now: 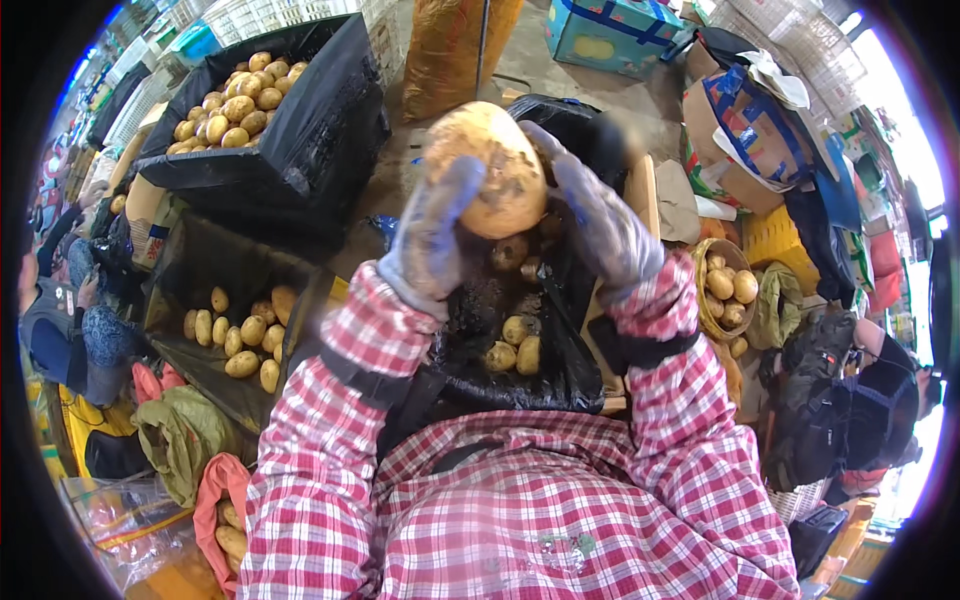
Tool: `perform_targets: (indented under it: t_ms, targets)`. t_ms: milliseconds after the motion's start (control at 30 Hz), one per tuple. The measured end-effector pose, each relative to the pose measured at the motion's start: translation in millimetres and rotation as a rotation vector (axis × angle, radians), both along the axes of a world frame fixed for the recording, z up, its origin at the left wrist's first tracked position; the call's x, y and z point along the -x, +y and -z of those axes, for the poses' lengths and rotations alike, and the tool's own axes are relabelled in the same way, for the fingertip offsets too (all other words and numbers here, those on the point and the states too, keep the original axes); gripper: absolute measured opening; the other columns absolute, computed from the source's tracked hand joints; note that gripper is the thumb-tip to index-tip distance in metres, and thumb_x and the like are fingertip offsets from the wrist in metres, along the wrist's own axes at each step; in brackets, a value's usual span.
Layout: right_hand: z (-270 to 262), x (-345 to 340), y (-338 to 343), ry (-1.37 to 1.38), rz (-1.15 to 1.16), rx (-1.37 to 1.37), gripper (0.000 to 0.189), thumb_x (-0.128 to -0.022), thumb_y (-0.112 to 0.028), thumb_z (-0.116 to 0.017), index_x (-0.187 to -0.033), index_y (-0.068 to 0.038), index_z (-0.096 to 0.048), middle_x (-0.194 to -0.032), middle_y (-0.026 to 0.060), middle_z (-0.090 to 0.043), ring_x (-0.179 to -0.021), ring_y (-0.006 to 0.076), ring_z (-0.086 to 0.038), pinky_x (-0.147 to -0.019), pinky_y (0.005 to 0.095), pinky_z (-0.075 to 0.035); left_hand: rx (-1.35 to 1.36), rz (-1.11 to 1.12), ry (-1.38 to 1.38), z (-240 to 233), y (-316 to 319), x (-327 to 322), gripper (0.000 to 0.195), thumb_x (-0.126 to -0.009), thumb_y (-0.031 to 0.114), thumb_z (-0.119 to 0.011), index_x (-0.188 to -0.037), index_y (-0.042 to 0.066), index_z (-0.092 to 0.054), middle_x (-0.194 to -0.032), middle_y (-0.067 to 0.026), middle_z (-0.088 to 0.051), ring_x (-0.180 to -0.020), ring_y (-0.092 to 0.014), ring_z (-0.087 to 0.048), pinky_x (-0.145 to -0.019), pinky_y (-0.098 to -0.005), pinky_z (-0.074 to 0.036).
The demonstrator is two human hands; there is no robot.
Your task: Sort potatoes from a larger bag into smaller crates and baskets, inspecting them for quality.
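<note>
My left hand (435,232), in a soiled grey-blue work glove, grips a large potato (487,169) with the thumb across its near face. Dark dirt patches mark the potato's skin. My right hand (607,217), gloved alike and blurred, has its fingertips at the potato's right edge; whether it bears any of the weight is unclear. Beneath both hands is a crate lined with black plastic (555,375). Several smaller potatoes (517,345) lie in its near part, and a dirty potato (510,253) shows farther in, partly covered by my hands.
A black-lined crate (322,150) heaped with potatoes stands at upper left. Below it, a second lined crate (169,300) holds several potatoes. At right are a potato basket (701,274) and a cardboard box (720,142). People sit at left (56,322) and right (870,405).
</note>
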State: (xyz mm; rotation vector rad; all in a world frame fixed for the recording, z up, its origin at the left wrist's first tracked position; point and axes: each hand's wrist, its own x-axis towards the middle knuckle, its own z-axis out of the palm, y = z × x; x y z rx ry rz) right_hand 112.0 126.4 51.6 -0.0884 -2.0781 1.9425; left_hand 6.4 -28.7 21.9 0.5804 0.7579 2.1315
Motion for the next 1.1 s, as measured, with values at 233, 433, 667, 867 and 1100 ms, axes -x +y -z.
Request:
perform_targets:
  t_ms: [233, 433, 667, 867, 1100]
  targets:
    - [188, 74, 84, -0.625, 0.185, -0.063, 0.039, -0.087, -0.03, -0.068, -0.111, 0.0, -0.061, -0.095, 0.0085, -0.066, -0.086, 0.0186, -0.064, -0.073, 0.0313, -0.053, 0.086, -0.333, -0.194, 22, -41, 48, 0.07, -0.084, 0.048, -0.067, -0.138, 0.008, -0.044, -0.132, -0.0158, -0.054, -0.119, -0.034, -0.054, -0.103, -0.0522, -0.044]
    - [390, 84, 62, -1.06, -0.097, -0.892, 0.04, -0.088, -0.029, -0.065, -0.115, -0.001, -0.06, -0.103, 0.0126, -0.065, -0.095, 0.0232, -0.063, -0.08, 0.0349, -0.052, 0.329, -0.348, -0.194, 32, -16, 63, 0.082, -0.085, 0.057, -0.062, -0.145, 0.007, -0.034, -0.135, -0.0211, -0.049, -0.117, -0.035, -0.055, -0.103, -0.0492, -0.044]
    - [448, 75, 60, -1.085, -0.147, -0.749, 0.041, -0.089, -0.028, -0.062, -0.12, -0.001, -0.059, -0.112, 0.0174, -0.064, -0.106, 0.0284, -0.062, -0.088, 0.039, -0.052, 0.523, -0.187, -0.392, 42, 6, 85, 0.094, -0.075, 0.054, -0.075, -0.145, 0.007, -0.033, -0.13, -0.0243, -0.051, -0.11, -0.037, -0.059, -0.094, -0.0469, -0.051]
    - [276, 49, 62, -0.274, 0.342, 1.487, 0.06, -0.081, -0.026, -0.063, -0.136, -0.005, -0.048, -0.13, 0.0168, -0.056, -0.118, 0.0328, -0.056, -0.095, 0.0526, -0.049, 0.288, 0.039, -0.598, 65, 9, 85, 0.101, -0.068, 0.056, -0.081, -0.143, 0.007, -0.035, -0.131, -0.0275, -0.05, -0.113, -0.044, -0.057, -0.088, -0.0485, -0.055]
    - [75, 48, 81, -0.191, 0.069, 1.663, 0.09, -0.079, -0.053, -0.066, -0.146, -0.004, -0.031, -0.135, 0.0234, -0.049, -0.12, 0.0419, -0.052, -0.094, 0.0556, -0.049, 0.294, -0.038, -0.718, 47, 12, 24, 0.09, -0.073, 0.047, -0.08, -0.142, 0.008, -0.038, -0.128, -0.0234, -0.055, -0.115, -0.038, -0.058, -0.096, -0.0519, -0.05]
